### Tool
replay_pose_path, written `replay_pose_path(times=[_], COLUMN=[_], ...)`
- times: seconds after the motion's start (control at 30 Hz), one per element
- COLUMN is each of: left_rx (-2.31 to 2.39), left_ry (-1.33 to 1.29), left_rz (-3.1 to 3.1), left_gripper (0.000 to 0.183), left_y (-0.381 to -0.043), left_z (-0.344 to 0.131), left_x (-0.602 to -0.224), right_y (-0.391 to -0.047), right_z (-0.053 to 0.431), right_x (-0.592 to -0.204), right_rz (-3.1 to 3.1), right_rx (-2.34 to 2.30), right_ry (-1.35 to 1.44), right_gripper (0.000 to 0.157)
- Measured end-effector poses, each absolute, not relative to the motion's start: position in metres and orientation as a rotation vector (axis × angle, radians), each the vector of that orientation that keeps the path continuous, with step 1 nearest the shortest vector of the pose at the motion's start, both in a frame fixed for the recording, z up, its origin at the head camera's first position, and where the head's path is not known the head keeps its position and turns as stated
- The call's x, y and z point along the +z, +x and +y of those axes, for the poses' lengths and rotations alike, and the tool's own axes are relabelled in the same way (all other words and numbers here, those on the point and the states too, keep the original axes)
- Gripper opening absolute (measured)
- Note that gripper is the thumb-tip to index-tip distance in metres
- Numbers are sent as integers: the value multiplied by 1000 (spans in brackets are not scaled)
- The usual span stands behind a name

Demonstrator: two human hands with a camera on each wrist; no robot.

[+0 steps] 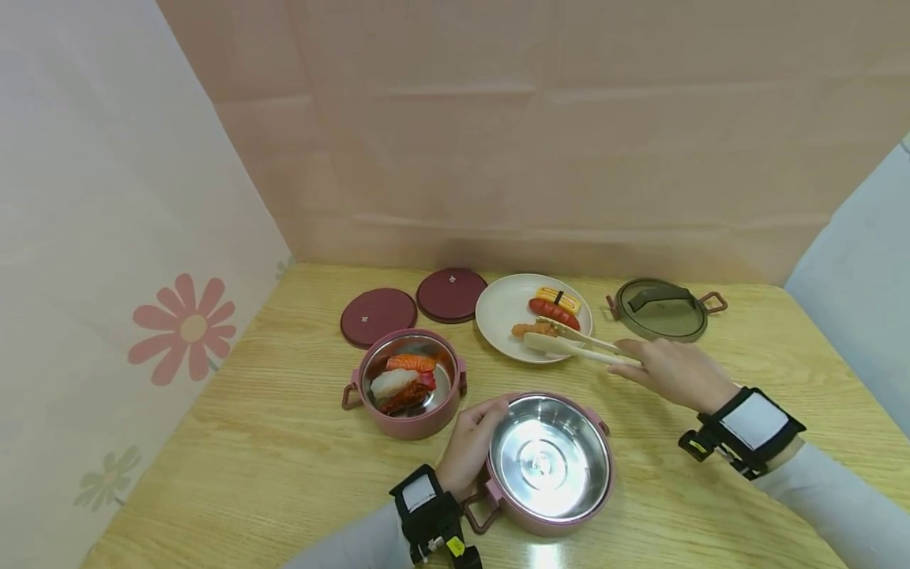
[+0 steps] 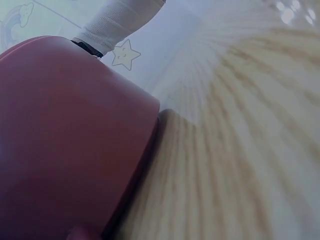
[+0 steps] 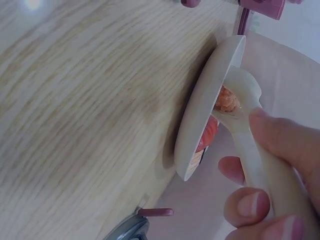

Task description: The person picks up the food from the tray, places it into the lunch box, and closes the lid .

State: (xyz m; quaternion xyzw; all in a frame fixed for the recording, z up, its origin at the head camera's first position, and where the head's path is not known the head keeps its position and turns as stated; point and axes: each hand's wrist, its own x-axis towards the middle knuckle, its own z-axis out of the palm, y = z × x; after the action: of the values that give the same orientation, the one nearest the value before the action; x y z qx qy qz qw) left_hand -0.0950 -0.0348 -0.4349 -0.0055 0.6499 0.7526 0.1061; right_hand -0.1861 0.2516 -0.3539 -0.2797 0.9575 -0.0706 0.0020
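My right hand [image 1: 678, 371] holds cream-coloured tongs [image 1: 593, 356], thumb on one arm and fingers round the other. Their tips are over the white plate [image 1: 495, 320], on either side of a breaded orange piece of food [image 3: 226, 100]; whether they grip it I cannot tell. Also on the plate lie a red sausage [image 1: 554, 313] and a yellow piece with a dark band [image 1: 560, 299]. My left hand [image 1: 469, 442] holds the left side of a pink pot [image 1: 515, 510], its bare steel inside showing. In the left wrist view the pot's wall [image 2: 75, 140] hides most of that hand.
Left of my left hand stands a second pink pot [image 1: 408, 427] with several food pieces inside. Two dark red lids [image 1: 378, 316] lie behind it. A green lid or shallow pan with side handles [image 1: 661, 320] lies at the back right. A papered wall [image 1: 533, 158] closes the table's back.
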Motion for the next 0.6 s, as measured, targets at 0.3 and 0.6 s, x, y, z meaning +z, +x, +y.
replay_pose_path(times=[0.3, 0.6], left_rx=[2243, 2261], left_ry=[-27, -113], left_rz=[1928, 1949], left_gripper=[41, 41], left_y=[-99, -107], left_z=[-34, -32], left_x=[-433, -431], right_y=[-184, -177], right_z=[256, 255], right_x=[-348, -338], right_rz=[3067, 3095], right_rx=[-227, -269], right_ry=[-966, -1047], right_gripper=[45, 44])
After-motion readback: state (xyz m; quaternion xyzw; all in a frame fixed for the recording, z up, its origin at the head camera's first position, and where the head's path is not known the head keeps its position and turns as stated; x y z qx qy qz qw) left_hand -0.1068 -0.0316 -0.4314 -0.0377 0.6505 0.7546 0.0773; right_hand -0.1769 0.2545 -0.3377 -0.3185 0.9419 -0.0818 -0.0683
